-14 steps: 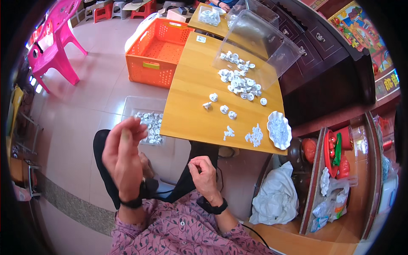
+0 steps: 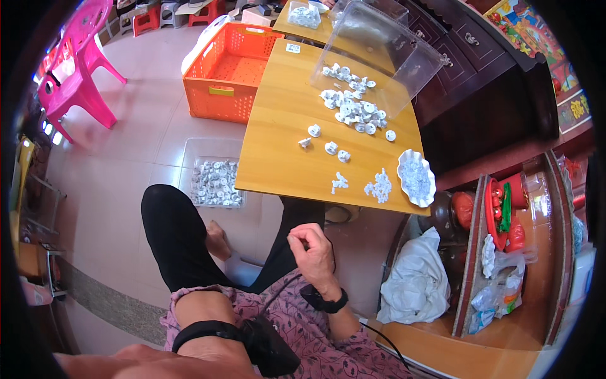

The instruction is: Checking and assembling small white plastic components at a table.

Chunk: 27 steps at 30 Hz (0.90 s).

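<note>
My right hand (image 2: 314,254) is held above my lap, just off the near edge of the wooden table. Its fingers are curled and pressed together; whatever may be in them is hidden. Close to the camera at the lower left is my left hand (image 2: 136,364), cut off by the picture's edge with its fingers out of sight. On the table (image 2: 278,126), a few round white plastic fittings (image 2: 331,148) lie apart from a larger pile of fittings (image 2: 360,114). Nearer me are two small heaps of tiny white pieces (image 2: 379,186), beside a scalloped white dish (image 2: 409,156) holding more clear pieces.
A clear bin of fittings (image 2: 218,180) stands on the floor left of the table. Behind it is an orange crate (image 2: 221,95). A clear plastic box (image 2: 404,63) lies tipped at the table's far side. Pink chairs (image 2: 79,95) stand far left; a shelf unit with bags (image 2: 416,278) is right.
My left hand has swung back from beside the table toward the camera and the lower left. My right hand stays nearly in place, still closed. The view has shifted slightly.
</note>
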Tool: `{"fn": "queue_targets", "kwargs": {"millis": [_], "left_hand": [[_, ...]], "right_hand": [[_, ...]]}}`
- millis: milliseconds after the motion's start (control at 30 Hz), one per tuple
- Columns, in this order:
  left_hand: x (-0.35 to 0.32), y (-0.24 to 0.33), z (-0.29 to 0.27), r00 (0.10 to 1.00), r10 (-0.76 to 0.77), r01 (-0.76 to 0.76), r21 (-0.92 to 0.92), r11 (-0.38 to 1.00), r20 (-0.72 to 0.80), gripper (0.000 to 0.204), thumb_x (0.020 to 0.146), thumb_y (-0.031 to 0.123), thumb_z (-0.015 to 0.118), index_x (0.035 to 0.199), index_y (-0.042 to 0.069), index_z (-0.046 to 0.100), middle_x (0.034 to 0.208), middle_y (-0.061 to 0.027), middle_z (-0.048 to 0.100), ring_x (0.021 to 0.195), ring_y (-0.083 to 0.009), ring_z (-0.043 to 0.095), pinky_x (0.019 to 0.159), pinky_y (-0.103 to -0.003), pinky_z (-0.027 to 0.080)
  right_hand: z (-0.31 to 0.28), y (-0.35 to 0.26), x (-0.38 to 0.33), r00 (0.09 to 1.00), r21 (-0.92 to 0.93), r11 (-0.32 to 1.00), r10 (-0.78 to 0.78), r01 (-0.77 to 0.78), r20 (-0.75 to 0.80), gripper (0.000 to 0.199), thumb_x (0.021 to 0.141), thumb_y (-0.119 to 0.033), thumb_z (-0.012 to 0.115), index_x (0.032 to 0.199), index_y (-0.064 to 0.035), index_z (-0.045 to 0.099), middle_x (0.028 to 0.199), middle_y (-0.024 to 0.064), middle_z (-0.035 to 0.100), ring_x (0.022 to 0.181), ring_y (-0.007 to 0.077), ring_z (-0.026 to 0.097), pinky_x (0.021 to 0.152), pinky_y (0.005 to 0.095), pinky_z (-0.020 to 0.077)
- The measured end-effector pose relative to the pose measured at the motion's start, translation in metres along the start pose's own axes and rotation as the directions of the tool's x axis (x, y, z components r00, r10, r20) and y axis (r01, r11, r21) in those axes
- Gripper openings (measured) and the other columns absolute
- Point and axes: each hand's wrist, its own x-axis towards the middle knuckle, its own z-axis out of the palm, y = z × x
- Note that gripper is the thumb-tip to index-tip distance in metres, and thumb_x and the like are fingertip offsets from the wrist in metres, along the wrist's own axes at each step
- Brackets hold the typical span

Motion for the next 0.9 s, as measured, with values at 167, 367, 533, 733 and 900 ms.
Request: {"fn": "queue_targets", "kwargs": {"millis": [167,367,533,733,900], "left_hand": [[-0.006,-0.01,0.003,0.998,0.019,-0.021,0.036,0.999,0.055,0.013,0.095,0.016,0.065,0.089,0.006,0.06,0.089,-0.0076,0.055,0.078,-0.0235,0.056,0.069,-0.031,0.053],[-0.005,-0.029,0.0,0.994,0.001,-0.005,0.04,0.999,0.11,0.014,0.094,0.016,0.065,0.086,0.008,0.058,0.087,-0.0064,0.053,0.077,-0.0226,0.055,0.068,-0.032,0.053],[-0.005,-0.034,0.002,0.989,-0.008,0.005,0.027,1.0,0.145,0.015,0.094,0.016,0.065,0.083,0.009,0.057,0.086,-0.0055,0.052,0.075,-0.0218,0.055,0.067,-0.032,0.052],[-0.004,-0.039,0.003,0.987,0.004,-0.007,0.021,1.0,0.158,0.017,0.093,0.015,0.065,0.081,0.01,0.054,0.084,-0.0044,0.051,0.074,-0.0208,0.054,0.066,-0.032,0.051],[-0.003,-0.038,0.005,0.988,0.008,-0.011,0.02,1.0,0.155,0.019,0.092,0.015,0.065,0.078,0.011,0.053,0.082,-0.0034,0.05,0.072,-0.02,0.053,0.065,-0.033,0.051]], "right_hand": [[-0.008,0.007,-0.005,1.0,-0.035,0.999,-0.003,0.004,0.016,0.006,0.092,-0.004,0.072,0.093,0.0002,0.068,0.101,0.0096,0.067,0.08,0.0154,0.066,0.069,0.0283,0.0547],[-0.005,0.005,-0.013,0.998,-0.027,1.0,0.001,0.001,0.063,0.008,0.091,-0.005,0.072,0.092,0.0003,0.067,0.1,0.0087,0.067,0.078,0.0158,0.066,0.069,0.0283,0.0536],[-0.006,0.009,-0.01,0.996,-0.052,0.996,-0.075,0.077,0.045,0.007,0.09,-0.004,0.072,0.092,0.0005,0.067,0.098,0.0102,0.067,0.079,0.0187,0.067,0.069,0.029,0.0531],[-0.008,0.01,-0.01,0.997,-0.048,0.997,-0.055,0.057,0.055,0.008,0.09,-0.004,0.072,0.091,0.0007,0.065,0.097,0.0108,0.066,0.079,0.0212,0.067,0.068,0.0306,0.0534],[-0.013,0.008,-0.011,0.996,-0.034,0.999,0.028,-0.025,0.088,0.008,0.089,-0.002,0.07,0.091,0.0012,0.063,0.095,0.0141,0.064,0.087,0.0308,0.068,0.075,0.0372,0.0546]]}}
